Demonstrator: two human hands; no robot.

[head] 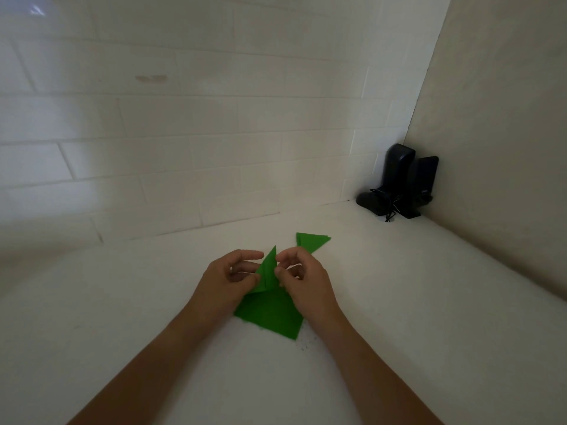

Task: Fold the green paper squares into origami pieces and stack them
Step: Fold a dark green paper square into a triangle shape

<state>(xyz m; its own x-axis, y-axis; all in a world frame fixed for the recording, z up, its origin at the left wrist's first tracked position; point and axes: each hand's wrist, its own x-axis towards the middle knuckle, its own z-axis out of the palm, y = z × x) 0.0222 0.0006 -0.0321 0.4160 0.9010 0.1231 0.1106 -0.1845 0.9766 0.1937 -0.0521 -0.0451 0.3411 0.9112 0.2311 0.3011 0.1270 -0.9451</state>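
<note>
White countertop [399, 317] meets a white tiled wall [184, 118] at the back. Nearest the viewer, green paper squares [270, 317] lie flat on the counter between both wrists. Above them, the left hand [228, 279] and right hand [303, 279] each pinch a partly folded green sheet [268, 269] with curled fingers, its point raised. Just beyond, a folded green triangle [311, 240] rests on the counter. Two black speakers [405, 182] stand in the far corner.
</note>
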